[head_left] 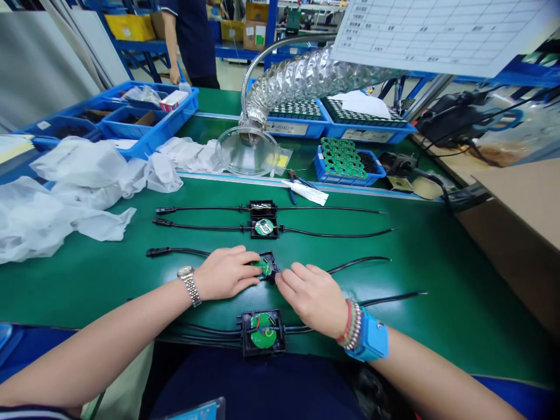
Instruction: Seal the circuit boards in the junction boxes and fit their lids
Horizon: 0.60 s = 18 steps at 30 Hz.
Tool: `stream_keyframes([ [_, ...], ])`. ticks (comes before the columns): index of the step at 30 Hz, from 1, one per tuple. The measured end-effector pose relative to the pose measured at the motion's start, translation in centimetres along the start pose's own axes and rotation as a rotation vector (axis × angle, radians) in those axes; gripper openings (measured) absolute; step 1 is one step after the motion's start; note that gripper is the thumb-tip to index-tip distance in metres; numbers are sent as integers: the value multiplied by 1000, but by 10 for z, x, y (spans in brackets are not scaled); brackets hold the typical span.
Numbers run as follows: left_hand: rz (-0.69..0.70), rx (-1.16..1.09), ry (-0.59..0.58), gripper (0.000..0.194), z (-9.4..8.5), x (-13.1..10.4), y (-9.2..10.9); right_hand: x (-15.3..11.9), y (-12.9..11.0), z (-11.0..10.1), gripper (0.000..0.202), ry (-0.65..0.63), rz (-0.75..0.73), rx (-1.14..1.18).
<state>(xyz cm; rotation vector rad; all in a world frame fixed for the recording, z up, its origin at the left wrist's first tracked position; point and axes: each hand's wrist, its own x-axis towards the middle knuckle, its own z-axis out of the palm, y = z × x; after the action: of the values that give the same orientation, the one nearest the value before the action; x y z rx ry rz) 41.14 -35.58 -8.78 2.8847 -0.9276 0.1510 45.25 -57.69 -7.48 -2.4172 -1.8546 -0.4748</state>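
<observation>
My left hand [230, 271], with a watch at the wrist, grips the left side of a small open black plastic box [269, 255] holding a green circuit board [265, 267]. At the box's right side, the closed fingers of my right hand [308, 291] pinch the black cable where it enters; the fingertips partly hide this spot. That cable [363, 262] runs out to the right beyond my hand. Nearer me lies another open black box [245, 344] with a round green board [262, 331] and coloured wires. Two similar boxes with cables, one upper [262, 205] and one lower [264, 235], lie farther back.
A clear fume hood [247, 153] on a foil duct [301, 79] stands behind. Pliers [293, 189] and a white tube [308, 191] lie nearby. Blue bins [164, 131] and white bags [87, 169] are left; a blue tray [336, 178] of green boards is right. A person [192, 41] stands beyond.
</observation>
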Motion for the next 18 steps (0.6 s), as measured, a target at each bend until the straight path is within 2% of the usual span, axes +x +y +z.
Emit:
stream_keyframes([
  [4, 55, 3, -57, 36, 2, -8, -2, -2, 4, 4, 19, -13, 55, 52],
  [11, 52, -22, -33, 32, 10, -11, -3, -6, 8, 9, 21, -17, 118, 104],
  [18, 65, 65, -137, 33, 4, -7, -1, 0, 16, 14, 22, -45, 116, 103],
])
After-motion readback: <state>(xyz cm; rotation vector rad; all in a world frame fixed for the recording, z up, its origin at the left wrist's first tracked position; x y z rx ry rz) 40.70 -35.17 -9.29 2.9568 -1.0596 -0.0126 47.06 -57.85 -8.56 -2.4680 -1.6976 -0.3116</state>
